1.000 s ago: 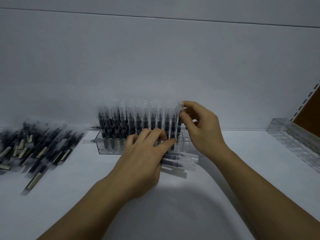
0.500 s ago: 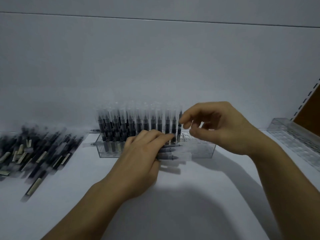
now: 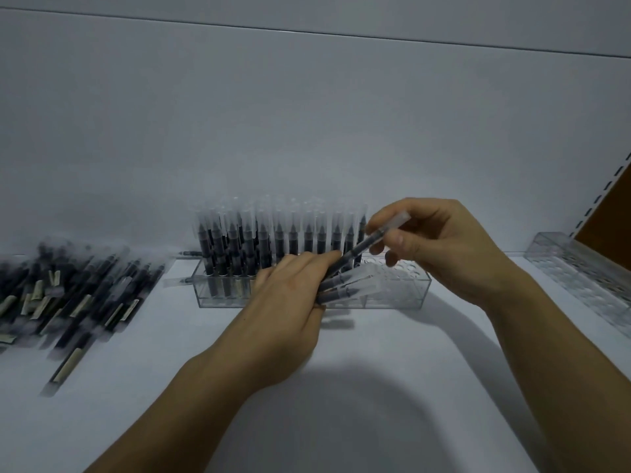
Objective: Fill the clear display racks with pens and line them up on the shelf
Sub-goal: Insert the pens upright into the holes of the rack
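The right hand (image 3: 440, 247) pinches a single pen (image 3: 367, 245) between thumb and fingertips, close to its clear cap. The pen slants down and to the left from that pinch, its dark barrel reaching the fingertips of the left hand (image 3: 290, 302). Whether those fingers also touch this pen I cannot tell.

Just below the pinch, the left hand grasps a small bundle of pens (image 3: 351, 290). Its fingers are curled over the barrels, and the clear caps fan out to the right, past the fingertips.

Directly beneath and behind both hands stands a clear display rack (image 3: 392, 300), a long transparent box with a holed top, resting on the white shelf (image 3: 375, 387). Under the pinched pen the rack's holes are open. To the left of the grip, the rack is packed with upright pens (image 3: 273, 233), dark barrels down and clear caps up, standing in close rows.

Further left of the hands, well apart from the rack, a heap of loose pens (image 3: 68, 295) lies flat on the shelf, overlapping at mixed angles, some with pale labels showing.

Far to the right of the grip, a second clear rack (image 3: 580, 271) sits at an angle near the shelf's edge, its holes unfilled. Behind it rises a brown side panel (image 3: 611, 213) edged by a slotted strip.
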Available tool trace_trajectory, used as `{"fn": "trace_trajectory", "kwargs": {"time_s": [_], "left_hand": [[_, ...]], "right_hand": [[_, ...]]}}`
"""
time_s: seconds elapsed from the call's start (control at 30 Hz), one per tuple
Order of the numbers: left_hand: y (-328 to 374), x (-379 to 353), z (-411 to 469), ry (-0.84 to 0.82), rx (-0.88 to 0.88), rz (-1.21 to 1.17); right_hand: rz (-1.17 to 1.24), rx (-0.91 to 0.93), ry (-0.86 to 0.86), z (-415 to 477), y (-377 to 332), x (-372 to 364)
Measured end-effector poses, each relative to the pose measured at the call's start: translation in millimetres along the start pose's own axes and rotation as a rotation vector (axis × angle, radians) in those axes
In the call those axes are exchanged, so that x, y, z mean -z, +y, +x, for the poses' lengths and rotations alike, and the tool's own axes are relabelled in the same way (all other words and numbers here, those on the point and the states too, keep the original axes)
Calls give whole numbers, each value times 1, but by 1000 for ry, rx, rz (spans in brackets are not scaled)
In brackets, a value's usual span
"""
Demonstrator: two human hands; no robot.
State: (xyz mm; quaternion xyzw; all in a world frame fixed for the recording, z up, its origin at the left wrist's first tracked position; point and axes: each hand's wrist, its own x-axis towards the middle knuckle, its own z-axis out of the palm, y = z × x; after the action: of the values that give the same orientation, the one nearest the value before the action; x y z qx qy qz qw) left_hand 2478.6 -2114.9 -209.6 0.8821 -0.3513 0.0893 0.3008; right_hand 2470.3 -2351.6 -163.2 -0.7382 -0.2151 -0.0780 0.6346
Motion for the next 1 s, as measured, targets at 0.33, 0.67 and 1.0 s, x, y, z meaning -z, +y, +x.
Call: {"fn": "trace_trajectory", "kwargs": {"time_s": [0.33,0.67,1.0], "left_hand": [[3,2,-1,-49,30,72],[7,-5,-5,-93,-18,266],[9,-17,-6,-21,-26,340]], "right_hand": [[204,-32,426,5,0,3],[565,-15,555,4,-5,16],[404,0,604,7,-2,15]]}}
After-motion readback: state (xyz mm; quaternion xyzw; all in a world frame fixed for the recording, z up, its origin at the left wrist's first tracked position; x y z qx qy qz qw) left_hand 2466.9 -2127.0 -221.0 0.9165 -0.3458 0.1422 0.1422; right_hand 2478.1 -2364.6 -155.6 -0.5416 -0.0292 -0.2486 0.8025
